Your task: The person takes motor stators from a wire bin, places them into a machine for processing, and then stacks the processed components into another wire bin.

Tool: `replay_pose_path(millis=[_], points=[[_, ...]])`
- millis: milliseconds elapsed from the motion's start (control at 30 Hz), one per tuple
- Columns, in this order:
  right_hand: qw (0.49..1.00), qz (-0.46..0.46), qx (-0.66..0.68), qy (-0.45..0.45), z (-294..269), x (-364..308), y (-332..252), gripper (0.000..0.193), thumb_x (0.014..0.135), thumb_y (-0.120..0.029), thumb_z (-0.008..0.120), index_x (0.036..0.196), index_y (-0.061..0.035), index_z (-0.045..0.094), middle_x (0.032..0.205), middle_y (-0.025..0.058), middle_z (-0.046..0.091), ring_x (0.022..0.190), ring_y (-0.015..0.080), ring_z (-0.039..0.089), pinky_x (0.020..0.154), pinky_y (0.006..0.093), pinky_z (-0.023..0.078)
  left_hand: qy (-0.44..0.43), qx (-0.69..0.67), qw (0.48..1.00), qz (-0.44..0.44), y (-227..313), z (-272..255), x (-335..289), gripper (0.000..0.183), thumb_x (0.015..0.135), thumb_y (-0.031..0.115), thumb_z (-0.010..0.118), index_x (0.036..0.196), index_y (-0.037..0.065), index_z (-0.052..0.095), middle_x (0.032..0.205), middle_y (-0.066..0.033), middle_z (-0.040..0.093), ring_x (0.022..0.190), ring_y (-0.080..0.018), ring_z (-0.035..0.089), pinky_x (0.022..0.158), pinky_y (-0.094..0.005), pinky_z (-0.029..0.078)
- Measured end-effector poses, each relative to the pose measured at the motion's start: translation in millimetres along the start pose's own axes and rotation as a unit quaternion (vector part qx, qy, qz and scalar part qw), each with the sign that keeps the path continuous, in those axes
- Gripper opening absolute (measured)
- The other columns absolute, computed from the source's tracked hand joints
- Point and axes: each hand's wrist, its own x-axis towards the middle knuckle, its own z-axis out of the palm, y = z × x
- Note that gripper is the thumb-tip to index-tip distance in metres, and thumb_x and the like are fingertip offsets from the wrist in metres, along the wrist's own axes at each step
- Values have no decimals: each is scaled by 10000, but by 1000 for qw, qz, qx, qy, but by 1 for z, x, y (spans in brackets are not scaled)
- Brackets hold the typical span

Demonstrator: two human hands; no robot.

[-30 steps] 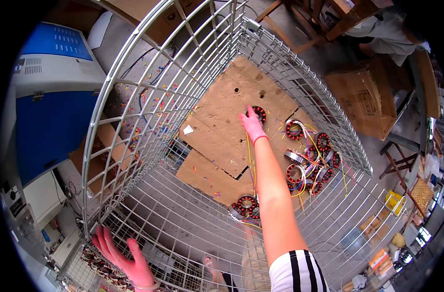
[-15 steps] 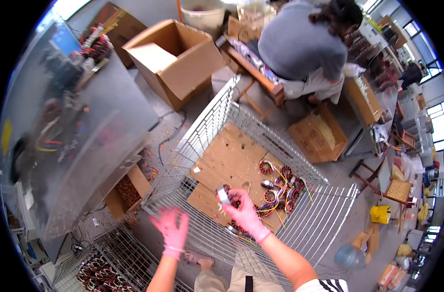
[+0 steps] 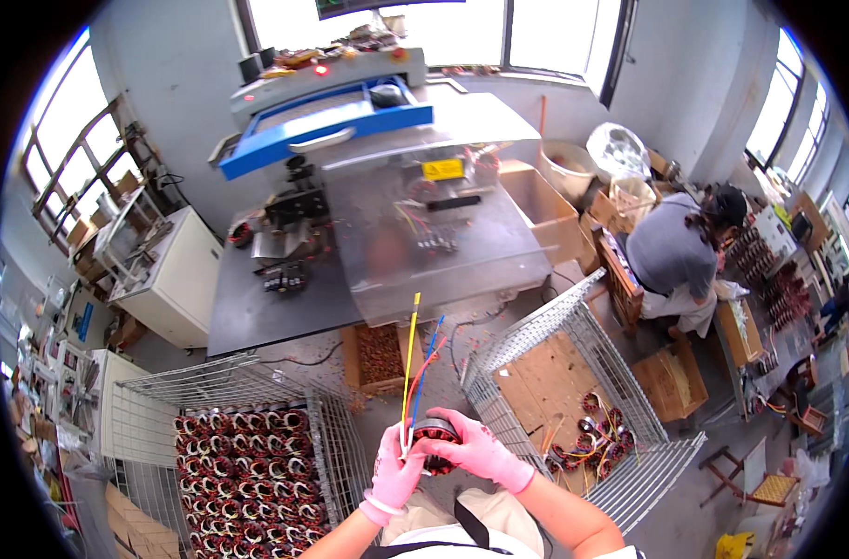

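Observation:
In front of my body I hold a wound motor stator [image 3: 435,432], a dark ring with reddish windings. My right hand [image 3: 485,454] is closed round its right side. My left hand [image 3: 392,477], in a matching pink glove, closes on its left side, near the base of its leads. Yellow, blue and red lead wires [image 3: 411,359] stick up from the stator. Several loose stators [image 3: 592,449] with trailing wires lie on cardboard in the wire cage [image 3: 620,373] to my right. Many similar stators [image 3: 247,466] fill the left wire cage [image 3: 350,438] in rows.
Ahead stands a dark work table [image 3: 257,321] with a fixture [image 3: 285,247], a clear cover [image 3: 387,270] and a blue-fronted machine [image 3: 340,130]. Beneath it sits a cardboard box [image 3: 352,359] of small reddish pieces. A co-worker [image 3: 676,247] sits at the right, beside cardboard boxes [image 3: 671,377].
The view has swung left toward the table. My right hand has brought the stator from above the right cage to my front, and my left hand, open before, has closed on it.

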Motion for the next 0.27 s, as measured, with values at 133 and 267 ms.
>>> replay_pose_path(millis=[133,267], points=[[992,38,-96,-67,35,7,-26,591,902,-346,641,1322,20,445,1106,91,628,879,116,611,738,261,524,14,-114,991,-70,2,-66,-19,426,958,177,566,1330,12,437,1215,-83,555,1094,-159,549,972,-313,449],[970,-5,-220,-104,65,28,-40,603,913,-424,606,1336,-23,451,1114,98,640,922,155,621,807,335,539,23,-180,982,-46,-5,-102,-17,430,1010,288,453,1345,18,458,1294,-83,540,1173,-185,521,1050,-340,395]])
